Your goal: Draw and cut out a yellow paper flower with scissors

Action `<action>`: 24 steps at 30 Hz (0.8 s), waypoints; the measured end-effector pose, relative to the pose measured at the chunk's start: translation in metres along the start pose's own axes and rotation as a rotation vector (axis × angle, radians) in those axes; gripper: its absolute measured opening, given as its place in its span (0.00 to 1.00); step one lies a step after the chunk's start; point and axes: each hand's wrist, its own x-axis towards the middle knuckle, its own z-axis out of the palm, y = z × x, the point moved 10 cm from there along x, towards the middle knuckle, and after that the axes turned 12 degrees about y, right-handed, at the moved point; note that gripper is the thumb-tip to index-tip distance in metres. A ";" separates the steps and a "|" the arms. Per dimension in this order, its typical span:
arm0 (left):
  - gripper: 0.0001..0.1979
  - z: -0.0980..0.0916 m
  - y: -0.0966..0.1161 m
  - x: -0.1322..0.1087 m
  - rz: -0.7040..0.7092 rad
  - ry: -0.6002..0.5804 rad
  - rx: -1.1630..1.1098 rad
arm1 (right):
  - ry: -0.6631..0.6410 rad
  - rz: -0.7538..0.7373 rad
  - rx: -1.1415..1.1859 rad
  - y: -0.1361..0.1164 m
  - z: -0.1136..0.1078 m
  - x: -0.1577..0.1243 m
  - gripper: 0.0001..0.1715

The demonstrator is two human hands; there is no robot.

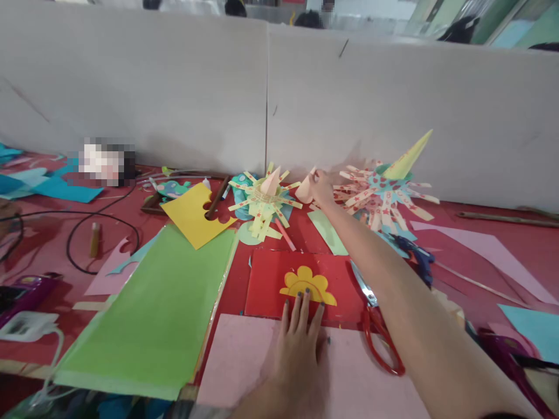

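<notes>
My left hand [299,326] lies flat, fingers stretched, on a red card [264,285] and the lower edge of a yellow paper half-flower [308,282]. Reaching far forward, my right hand [322,187] pinches a small peach paper cone [304,191] near its tip, close to the partition. Left of that cone stands a pale yellow paper piece with fringed strips and a peach cone on top [264,201]. A similar fringed piece with a tall yellow cone [388,180] is to the right. Red-handled scissors [375,320] lie beside my right forearm.
Green paper sheets [152,314] and a notched yellow sheet [196,215] lie left; pink paper [244,355] is under my left hand. A blue glue gun [417,259] rests right. A white partition [196,93] closes off the back. Cables loop at left.
</notes>
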 end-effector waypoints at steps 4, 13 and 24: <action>0.26 -0.004 0.003 0.000 0.066 0.053 0.095 | 0.189 -0.268 0.043 -0.041 -0.045 -0.019 0.16; 0.26 -0.015 0.004 0.004 0.037 0.011 0.086 | 0.173 -0.142 0.220 -0.072 -0.130 -0.065 0.19; 0.26 -0.026 -0.004 0.028 0.002 -0.117 0.071 | -0.018 0.029 0.221 -0.066 -0.188 -0.150 0.13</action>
